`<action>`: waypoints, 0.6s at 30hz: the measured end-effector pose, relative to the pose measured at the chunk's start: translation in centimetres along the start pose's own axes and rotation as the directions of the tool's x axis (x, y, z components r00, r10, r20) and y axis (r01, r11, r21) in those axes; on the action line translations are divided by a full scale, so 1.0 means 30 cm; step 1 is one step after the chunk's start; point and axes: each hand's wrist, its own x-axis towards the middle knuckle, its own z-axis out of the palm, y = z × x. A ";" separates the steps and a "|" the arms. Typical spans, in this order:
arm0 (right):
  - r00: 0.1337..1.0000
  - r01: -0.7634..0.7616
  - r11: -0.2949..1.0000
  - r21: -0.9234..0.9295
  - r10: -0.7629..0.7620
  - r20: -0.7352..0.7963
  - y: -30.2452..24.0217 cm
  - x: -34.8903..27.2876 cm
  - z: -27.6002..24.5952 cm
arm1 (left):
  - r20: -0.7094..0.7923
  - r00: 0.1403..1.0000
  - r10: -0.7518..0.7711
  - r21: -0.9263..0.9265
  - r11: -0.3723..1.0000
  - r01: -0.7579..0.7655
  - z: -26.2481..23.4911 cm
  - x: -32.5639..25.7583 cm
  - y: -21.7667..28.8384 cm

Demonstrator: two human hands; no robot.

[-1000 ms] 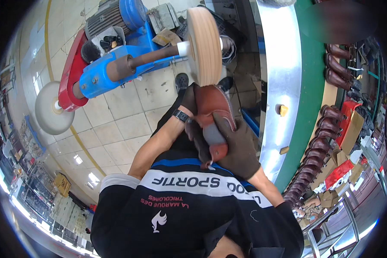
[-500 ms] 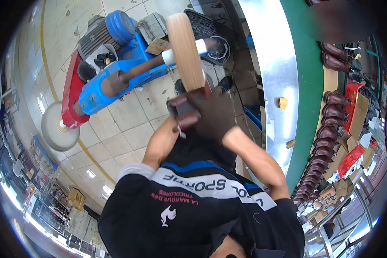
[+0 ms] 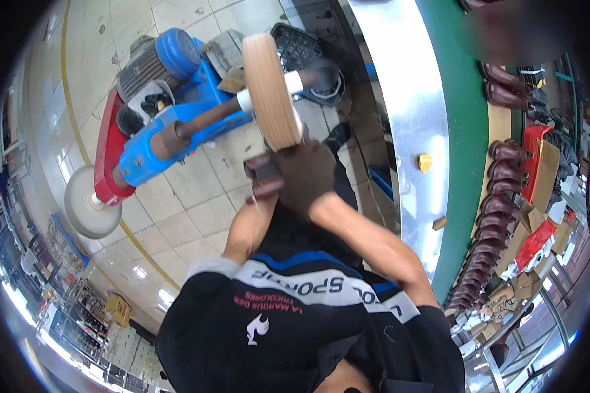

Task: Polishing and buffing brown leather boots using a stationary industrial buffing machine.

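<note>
A dark red-brown leather boot [image 3: 264,177] is held just below a broad, tan polishing wheel [image 3: 269,92]. Its far end meets the lower rim of the wheel, though the contact is partly covered by my hand. My right hand [image 3: 306,175], in a dark glove, is closed over the boot's right side and blurred by motion. From the lower left my left forearm [image 3: 246,229] reaches up to the boot's near end, where the boot hides most of my left hand and its fingers. A pale lace or strip dangles at that end.
The wheel sits on the shaft of a blue machine [image 3: 144,154] with a motor [image 3: 177,54] and a pale second wheel [image 3: 92,202]. Along the green bench [image 3: 465,131] at right stand several boots [image 3: 495,242]. A yellow lump [image 3: 425,163] lies on the metal ledge [image 3: 410,85].
Both hands and the boot have shifted a little left in the picture, and the boot's angle differs slightly. The wheel also appears lower and further left, as the view has moved.
</note>
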 end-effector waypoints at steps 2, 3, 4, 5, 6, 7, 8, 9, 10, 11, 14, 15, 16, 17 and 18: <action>0.991 -0.126 0.991 -0.036 0.124 -0.050 -0.022 -0.088 -0.029 | 0.024 0.999 0.029 0.019 0.999 -0.030 -0.008 -0.013 -0.019; 0.999 -0.028 1.000 0.003 0.028 -0.044 -0.023 -0.069 -0.049 | 0.026 0.999 0.044 0.022 0.999 -0.044 -0.010 -0.002 -0.009; 0.999 -0.026 1.000 0.003 0.026 -0.046 -0.012 -0.034 -0.046 | 0.040 0.998 0.057 0.032 0.998 -0.059 -0.003 0.016 -0.024; 0.998 -0.058 0.984 0.166 0.058 0.005 -0.005 -0.004 -0.039 | 0.054 0.996 0.070 0.042 0.996 -0.073 0.004 0.034 -0.039; 0.995 -0.097 0.944 0.316 0.084 0.056 -0.008 0.023 -0.058 | 0.076 0.994 0.080 0.050 0.995 -0.084 0.002 0.053 -0.014; 0.979 0.177 0.982 0.060 -0.182 0.093 0.035 -0.010 -0.103 | 0.098 0.991 0.088 0.058 0.994 -0.094 -0.009 0.036 -0.006; 0.980 0.169 0.984 0.059 -0.174 0.097 0.048 -0.061 -0.170 | 0.108 0.990 0.091 0.063 0.993 -0.098 -0.019 0.037 -0.008; 0.986 0.105 0.988 0.113 -0.117 0.114 0.047 -0.135 -0.238 | 0.103 0.989 0.105 0.064 0.992 -0.111 -0.030 0.009 -0.022; 0.990 0.043 0.986 0.158 -0.064 0.125 0.060 -0.188 -0.276 | 0.110 0.987 0.121 0.068 0.989 -0.129 -0.025 0.051 -0.004; 0.991 0.041 0.987 0.153 -0.060 0.122 0.094 -0.227 -0.280 | 0.127 0.984 0.128 0.075 0.988 -0.138 -0.024 0.068 0.001; 1.000 0.006 0.894 0.447 -0.010 0.006 0.135 -0.318 -0.250 | 0.085 0.962 0.258 0.040 0.964 -0.262 -0.098 0.126 0.014; 0.999 -0.021 0.831 0.555 0.031 -0.008 0.135 -0.339 -0.245 | 0.064 0.949 0.307 0.024 0.951 -0.309 -0.113 0.132 0.011; 0.997 -0.043 0.754 0.656 0.071 -0.017 0.135 -0.359 -0.234 | 0.059 0.948 0.312 0.021 0.949 -0.313 -0.135 0.114 0.014; 0.996 -0.049 0.755 0.654 0.082 -0.020 0.156 -0.381 -0.185 | 0.094 0.959 0.268 0.026 0.962 -0.271 -0.102 0.085 0.021; 0.994 -0.070 0.658 0.749 0.105 0.000 0.185 -0.409 -0.108 | 0.132 0.967 0.217 0.029 0.974 -0.223 -0.056 0.056 0.026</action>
